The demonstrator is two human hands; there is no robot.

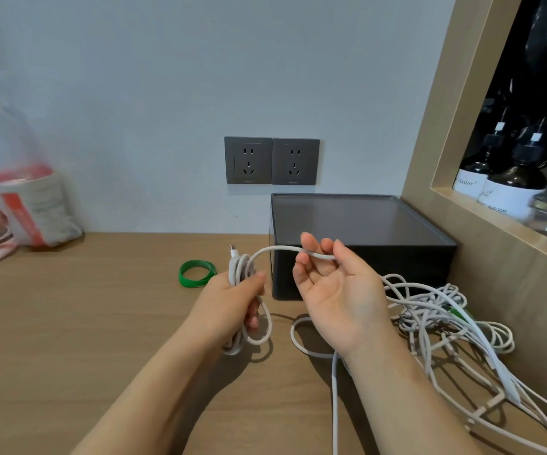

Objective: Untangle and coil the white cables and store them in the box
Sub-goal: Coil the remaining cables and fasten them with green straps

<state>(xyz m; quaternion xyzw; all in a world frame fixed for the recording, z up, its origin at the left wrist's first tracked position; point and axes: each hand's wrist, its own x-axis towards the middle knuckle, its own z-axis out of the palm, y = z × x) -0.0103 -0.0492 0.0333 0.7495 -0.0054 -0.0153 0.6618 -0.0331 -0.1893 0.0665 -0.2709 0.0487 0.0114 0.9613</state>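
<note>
Before closed box (347, 218) | left hand (229, 303) grips coil (241, 267) | right hand (334, 290) holds cable (278, 248)

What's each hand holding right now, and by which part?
The left grip holds the coil of white cable around its middle. The right grip pinches the same cable's loose stretch, just past the coil, between its fingers.

Left hand (232, 303) curled, gripping; right hand (334, 290) palm-up, fingertips (308, 241) apparently pinching.
</note>
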